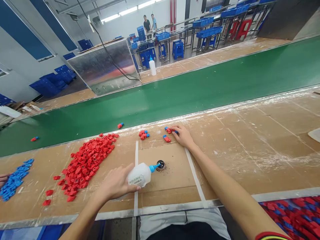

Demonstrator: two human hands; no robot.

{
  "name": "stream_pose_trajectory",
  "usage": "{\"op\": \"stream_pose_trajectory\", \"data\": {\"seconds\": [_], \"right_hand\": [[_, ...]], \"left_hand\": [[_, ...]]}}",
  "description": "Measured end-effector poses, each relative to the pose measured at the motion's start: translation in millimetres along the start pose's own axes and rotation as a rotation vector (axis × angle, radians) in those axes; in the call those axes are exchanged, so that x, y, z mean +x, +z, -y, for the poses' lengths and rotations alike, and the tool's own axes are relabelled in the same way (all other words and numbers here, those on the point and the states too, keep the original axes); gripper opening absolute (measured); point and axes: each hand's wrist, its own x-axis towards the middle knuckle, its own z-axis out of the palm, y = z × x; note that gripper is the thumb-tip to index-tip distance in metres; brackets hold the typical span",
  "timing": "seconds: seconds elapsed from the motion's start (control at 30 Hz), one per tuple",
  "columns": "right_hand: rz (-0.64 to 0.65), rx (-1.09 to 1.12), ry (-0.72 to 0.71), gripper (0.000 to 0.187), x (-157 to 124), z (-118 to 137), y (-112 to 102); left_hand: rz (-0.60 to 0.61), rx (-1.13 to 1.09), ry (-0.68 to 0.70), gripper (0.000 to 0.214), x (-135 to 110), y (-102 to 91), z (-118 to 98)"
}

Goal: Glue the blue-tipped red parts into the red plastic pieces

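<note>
My left hand grips a white plastic glue bottle lying on its side, its blue nozzle pointing at a small round metal dish on a cardboard sheet. The tip nearly touches the dish. My right hand rests at the far edge of the cardboard, its fingers closed on a small red-and-blue plastic part. Just beside it lies a similar part. A small cluster of joined parts sits further left.
A large heap of red plastic pieces and a smaller blue heap lie on the bench, with a co-worker's hand at the left edge. A green conveyor belt runs behind. A bin of mixed parts sits low right.
</note>
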Motion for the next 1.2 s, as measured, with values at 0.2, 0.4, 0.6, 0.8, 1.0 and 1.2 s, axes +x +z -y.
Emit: {"op": "stream_pose_trajectory", "data": {"seconds": [0.2, 0.4, 0.6, 0.8, 1.0, 1.2], "right_hand": [[-0.016, 0.016, -0.007, 0.027, -0.2, -3.1, 2.0], [-0.024, 0.024, -0.006, 0.028, 0.7, -2.5, 3.3], [-0.038, 0.032, -0.015, 0.028, 0.7, -2.8, 3.9], [-0.050, 0.041, -0.022, 0.027, 0.5, -3.5, 4.1], [-0.055, 0.049, -0.032, 0.027, 0.5, -2.2, 2.9], [-0.055, 0.048, -0.022, 0.026, 0.2, -3.6, 3.9]], "left_hand": [[0.004, 0.019, -0.024, 0.067, 1.8, -3.2, 0.8], [0.002, 0.016, -0.012, 0.061, 1.3, -7.2, -3.8], [-0.011, 0.047, -0.020, 0.060, 4.1, -8.0, -6.2], [-0.015, 0.037, -0.004, 0.056, 6.5, -9.7, -6.6], [-0.019, 0.010, 0.011, 0.056, 5.7, -10.3, -4.0], [-0.018, 0.013, -0.023, 0.059, 3.8, -6.9, -1.3]]}}
